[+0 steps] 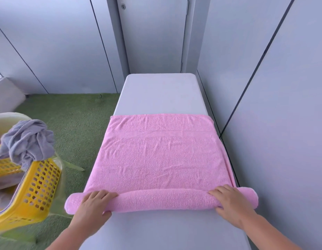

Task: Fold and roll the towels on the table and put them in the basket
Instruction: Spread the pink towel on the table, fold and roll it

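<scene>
left hand (94,202), right hand (230,201) grip pink terry towel (160,159) roll, 6 o'clock; mostly unrolled; yellow perforated plastic basket (39,186), 8 o'clock, later.

You face pale grey panelled walls (48,42) split by dark seams; a closed door (154,33) stands beyond the long grey tabletop (160,94); green turf-like flooring (75,123) lies to your left, evenly lit.

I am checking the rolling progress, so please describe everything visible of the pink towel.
The pink towel looks like soft terry cloth with a woven band near its far edge. It lies flat across the grey table, slightly wrinkled, its sides hanging over both table edges. Its near end is rolled into a thick cylinder. The left hand and the right hand grip this roll, one near each end.
</scene>
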`<action>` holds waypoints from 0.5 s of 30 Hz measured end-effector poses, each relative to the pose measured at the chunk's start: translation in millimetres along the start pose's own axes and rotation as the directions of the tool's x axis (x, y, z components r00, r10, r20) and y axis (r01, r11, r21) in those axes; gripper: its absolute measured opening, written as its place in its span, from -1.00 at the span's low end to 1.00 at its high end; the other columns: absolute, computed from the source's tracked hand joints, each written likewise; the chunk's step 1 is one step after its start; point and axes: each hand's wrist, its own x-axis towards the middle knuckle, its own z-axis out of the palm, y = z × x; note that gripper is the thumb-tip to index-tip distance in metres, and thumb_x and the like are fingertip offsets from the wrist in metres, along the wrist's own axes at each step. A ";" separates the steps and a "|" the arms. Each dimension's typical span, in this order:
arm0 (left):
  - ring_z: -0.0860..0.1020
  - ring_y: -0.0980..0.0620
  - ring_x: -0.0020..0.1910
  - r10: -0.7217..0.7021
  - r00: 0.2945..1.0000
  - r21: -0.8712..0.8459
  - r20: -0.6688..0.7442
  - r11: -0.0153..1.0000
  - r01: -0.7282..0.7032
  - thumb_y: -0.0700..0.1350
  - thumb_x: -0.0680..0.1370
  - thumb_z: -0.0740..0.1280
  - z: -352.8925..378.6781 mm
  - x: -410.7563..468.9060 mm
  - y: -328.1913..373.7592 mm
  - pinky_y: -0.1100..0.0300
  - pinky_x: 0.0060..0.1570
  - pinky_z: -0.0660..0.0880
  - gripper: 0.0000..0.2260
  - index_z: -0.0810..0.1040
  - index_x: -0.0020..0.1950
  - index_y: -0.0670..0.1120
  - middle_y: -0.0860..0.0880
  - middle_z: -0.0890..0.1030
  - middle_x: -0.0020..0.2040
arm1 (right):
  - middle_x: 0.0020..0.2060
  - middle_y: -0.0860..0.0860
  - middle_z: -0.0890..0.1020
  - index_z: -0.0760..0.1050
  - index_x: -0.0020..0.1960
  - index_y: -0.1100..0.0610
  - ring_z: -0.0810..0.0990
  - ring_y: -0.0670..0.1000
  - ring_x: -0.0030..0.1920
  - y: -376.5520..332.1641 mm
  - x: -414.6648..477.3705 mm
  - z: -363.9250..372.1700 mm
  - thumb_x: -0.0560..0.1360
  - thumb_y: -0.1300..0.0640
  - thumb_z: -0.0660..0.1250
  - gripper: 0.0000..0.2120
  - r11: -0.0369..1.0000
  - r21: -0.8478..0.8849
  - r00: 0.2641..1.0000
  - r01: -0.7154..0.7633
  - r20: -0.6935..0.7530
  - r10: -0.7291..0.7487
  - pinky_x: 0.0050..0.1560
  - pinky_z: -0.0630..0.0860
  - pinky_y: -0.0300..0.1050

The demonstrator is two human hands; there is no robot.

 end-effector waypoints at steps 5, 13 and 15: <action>0.46 0.16 0.02 0.015 1.000 -0.017 -0.013 1.000 -0.015 0.12 0.30 0.26 9.8 -29.1 -1.6 0.08 0.11 0.43 -0.51 0.47 0.24 0.29 0.31 0.45 0.01 | -0.05 -0.29 0.52 0.56 0.16 -0.16 0.49 -0.16 -0.06 -11.2 -28.5 1.1 0.18 -0.08 0.36 -0.48 0.998 0.050 0.998 -0.049 0.034 0.047 -0.07 0.41 -0.30; 0.46 0.01 0.14 -0.041 0.978 0.054 -0.204 0.997 0.053 0.14 0.43 0.24 -5.4 1.5 4.4 -0.06 0.08 0.45 -0.72 0.58 0.09 0.18 0.11 0.49 0.14 | 0.01 -0.19 0.49 0.62 0.02 -0.08 0.40 -0.06 0.12 -11.9 5.2 -20.9 0.38 -0.14 -0.02 -0.52 0.993 -0.056 0.994 -0.105 0.008 0.106 0.10 0.35 -0.17; 0.48 -0.03 -0.01 -0.052 0.972 0.042 -0.229 0.997 0.063 0.12 0.43 0.25 -13.5 15.1 10.2 0.00 -0.11 0.47 -0.75 0.54 0.06 0.13 0.09 0.48 0.02 | -0.05 -0.18 0.45 0.58 -0.06 -0.07 0.41 -0.06 0.05 -15.4 14.3 -24.5 0.41 -0.05 0.07 -0.68 0.991 -0.052 0.992 -0.122 -0.048 0.119 0.02 0.45 -0.14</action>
